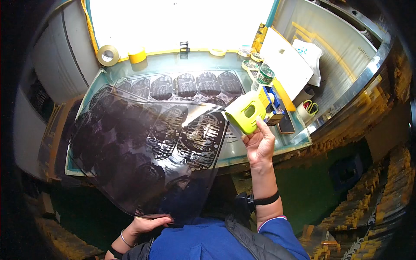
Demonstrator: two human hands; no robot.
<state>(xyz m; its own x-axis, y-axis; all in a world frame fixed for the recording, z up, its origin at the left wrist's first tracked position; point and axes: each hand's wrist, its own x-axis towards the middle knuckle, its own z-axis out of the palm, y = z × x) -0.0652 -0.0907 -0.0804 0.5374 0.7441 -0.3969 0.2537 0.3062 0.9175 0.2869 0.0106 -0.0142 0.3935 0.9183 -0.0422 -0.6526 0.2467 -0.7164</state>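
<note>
My right hand (260, 145) is raised over the table's near right edge, its fingers closed on a lime-green plastic tool (245, 113) with an oval opening; the tool's exact kind I cannot make out. Low at the left, near my body, my left hand (149, 223) pinches the near edge of a large dark transparent film sheet (130, 169). Printed rounded shapes cover this sheet, which bows up from the table and hangs past its front edge. A second printed film (185, 85) lies flat beneath and beyond it on the glass tabletop (164, 64).
Tape rolls, one cream (108, 55) and one yellow (137, 55), stand at the back left. Several tape rolls, including a green one (265, 74), are at the right, near a blue-and-yellow box (271, 100) and a phone (286, 119). A cup with scissors (308, 109) hangs beyond the right edge.
</note>
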